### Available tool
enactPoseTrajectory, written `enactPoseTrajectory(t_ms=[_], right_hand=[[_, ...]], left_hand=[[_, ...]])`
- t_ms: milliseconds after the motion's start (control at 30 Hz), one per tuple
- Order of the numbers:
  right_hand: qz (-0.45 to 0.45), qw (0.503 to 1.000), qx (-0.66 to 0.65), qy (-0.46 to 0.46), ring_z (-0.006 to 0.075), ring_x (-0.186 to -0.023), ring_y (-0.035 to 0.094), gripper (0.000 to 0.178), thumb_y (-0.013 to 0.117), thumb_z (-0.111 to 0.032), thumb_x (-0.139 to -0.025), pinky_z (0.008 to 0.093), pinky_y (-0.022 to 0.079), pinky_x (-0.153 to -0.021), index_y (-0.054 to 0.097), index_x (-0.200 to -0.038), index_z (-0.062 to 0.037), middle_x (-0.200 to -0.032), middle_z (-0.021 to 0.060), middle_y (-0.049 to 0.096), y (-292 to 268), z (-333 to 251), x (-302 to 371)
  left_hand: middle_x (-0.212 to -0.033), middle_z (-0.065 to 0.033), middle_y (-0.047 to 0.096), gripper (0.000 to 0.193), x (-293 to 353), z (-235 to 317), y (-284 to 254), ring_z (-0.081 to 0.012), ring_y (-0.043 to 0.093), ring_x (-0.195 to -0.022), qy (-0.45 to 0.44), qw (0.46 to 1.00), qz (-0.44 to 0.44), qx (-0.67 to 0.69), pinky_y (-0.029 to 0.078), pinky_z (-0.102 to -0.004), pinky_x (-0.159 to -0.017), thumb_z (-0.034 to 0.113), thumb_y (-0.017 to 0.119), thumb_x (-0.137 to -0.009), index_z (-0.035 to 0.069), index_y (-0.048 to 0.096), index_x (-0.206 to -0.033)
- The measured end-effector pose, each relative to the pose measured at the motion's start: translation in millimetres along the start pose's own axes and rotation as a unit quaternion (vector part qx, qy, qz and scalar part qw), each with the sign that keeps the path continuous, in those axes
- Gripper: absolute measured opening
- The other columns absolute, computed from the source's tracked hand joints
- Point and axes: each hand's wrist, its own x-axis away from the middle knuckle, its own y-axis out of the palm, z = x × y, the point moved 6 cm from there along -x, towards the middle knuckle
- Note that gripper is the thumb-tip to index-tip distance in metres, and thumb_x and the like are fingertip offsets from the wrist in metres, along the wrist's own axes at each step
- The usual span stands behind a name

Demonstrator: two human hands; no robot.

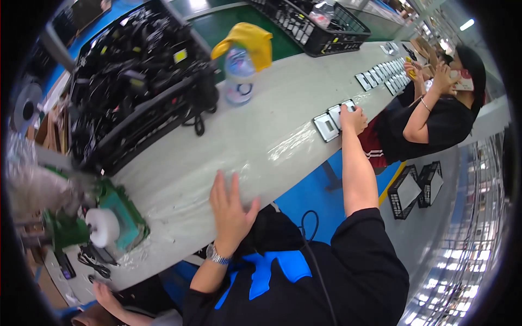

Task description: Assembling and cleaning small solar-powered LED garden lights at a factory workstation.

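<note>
Reaching right hand [353, 117] onto panel [346, 107]

A blue-and-white label is seen on the clear bottle [240, 76] at 12 o'clock, small yellow labels [180, 55] on black parts in the crate [157, 117] at 10 o'clock.

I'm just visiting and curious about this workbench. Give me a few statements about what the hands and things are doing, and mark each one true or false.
1. The right hand touches the flat grey plates on the table. True.
2. The left hand grips the bottle. False: it lies open and empty near the table's edge, far from the bottle.
3. A yellow cloth sits over the bottle. True.
4. The black crate is empty. False: it is full of dark parts.
</note>
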Motion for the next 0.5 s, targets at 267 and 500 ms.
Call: enactPoseTrajectory(t_ms=[267, 500], right_hand=[[-0.089, 0.957, -0.058, -0.268, 0.0354, -0.127, 0.042, 0.069, 0.064, -0.049, -0.078, 0.0448, 0.034, -0.105, 0.052, -0.131, -0.006, -0.133, 0.0217, 0.049, 3.1, -32.9, 21.8], [-0.138, 0.931, -0.115, -0.317, 0.0375, -0.111, 0.057, 0.063, 0.071, -0.039, -0.077, 0.0424, 0.045, -0.096, 0.056, -0.124, 0.0004, -0.12, 0.0245, 0.059, -0.3, -17.3, 6.3]], left_hand=[[-0.145, -0.0281, 0.031, 0.071, -8.1, 22.5, 4.4, -0.0424, 0.035, -0.131, 0.052, 0.995, -0.028, 0.075, 0.031, -0.0488, -0.106, 0.027, 0.072, -0.078, 0.001, 0.043, -0.136], [-0.144, -0.0264, 0.032, 0.074, -68.4, 73.9, 71.0, -0.0389, 0.035, -0.132, 0.128, 0.99, -0.057, 0.029, 0.03, -0.0478, -0.107, 0.033, 0.072, -0.077, 0.002, 0.04, -0.137]])
